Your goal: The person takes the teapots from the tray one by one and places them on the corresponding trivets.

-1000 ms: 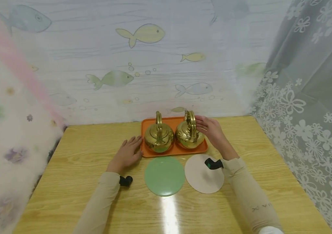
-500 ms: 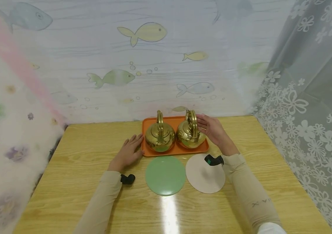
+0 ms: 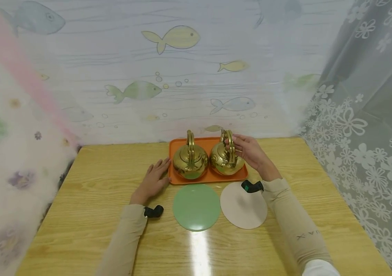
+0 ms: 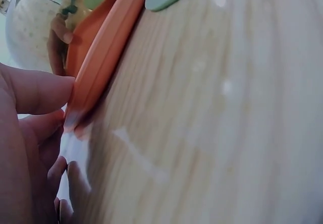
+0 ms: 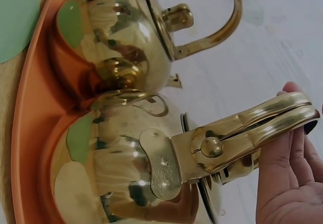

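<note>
Kettle handle crosses right hand's loose, outstretched fingers.
I see left hand (fingers relaxed) touching orange tray.

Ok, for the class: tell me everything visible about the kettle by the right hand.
The kettle looks like polished gold-coloured metal: round body, lid, knob, and raised, arched double handle riveted to a bracket. It stands upright on the orange tray, close beside the other kettle. The right hand has fingers inside the handle's loop; whether they grip is unclear.
</note>
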